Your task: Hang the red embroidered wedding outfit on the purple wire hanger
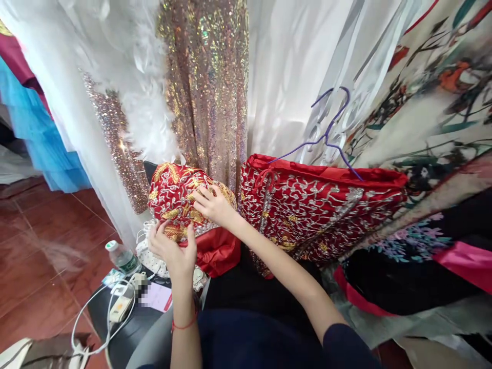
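Note:
A red garment piece with gold and silver embroidery (172,197) lies bunched in front of me. My left hand (172,251) pinches its lower edge, fingers closed on the cloth. My right hand (213,205) rests on top of it, fingers curled and pressing the embroidery. A second, larger red embroidered garment (323,210) hangs to the right on a purple wire hanger (330,136). Plain red satin lining (217,251) shows below my hands.
Hanging behind are a white feathered gown (126,77), a sequinned dress (207,87) and a floral printed fabric (434,102). At lower left a dark stool holds a plastic bottle (123,256), a white charger with cable (121,305) and a paper. Red tiled floor lies left.

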